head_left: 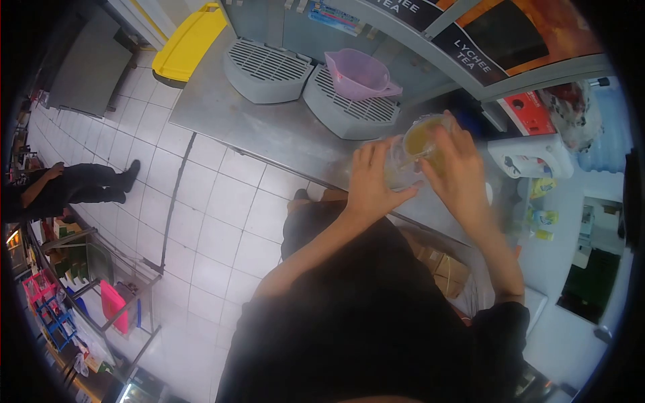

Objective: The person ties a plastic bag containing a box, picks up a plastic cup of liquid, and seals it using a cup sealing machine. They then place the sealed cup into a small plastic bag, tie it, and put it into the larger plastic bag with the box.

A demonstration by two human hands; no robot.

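Observation:
Over the metal counter (269, 138), my right hand (457, 161) is wrapped round a clear cup (421, 138) of yellowish-green liquid, which is tilted toward the left. My left hand (371, 178) grips a second clear container (401, 168) just beside it, partly hidden by my fingers. The two vessels are close together; whether they touch, I cannot tell. A pink translucent measuring jug (356, 72) stands on the right one of two grey drip trays (349, 119), beyond my hands.
A yellow lid-like panel (191, 43) stands past the counter's left end. Another person (87, 183) in dark clothes is at the far left on the tiled floor (208, 201). A white machine (531, 158) and red box (527, 114) are on the right. Below the counter is an open bag (480, 275).

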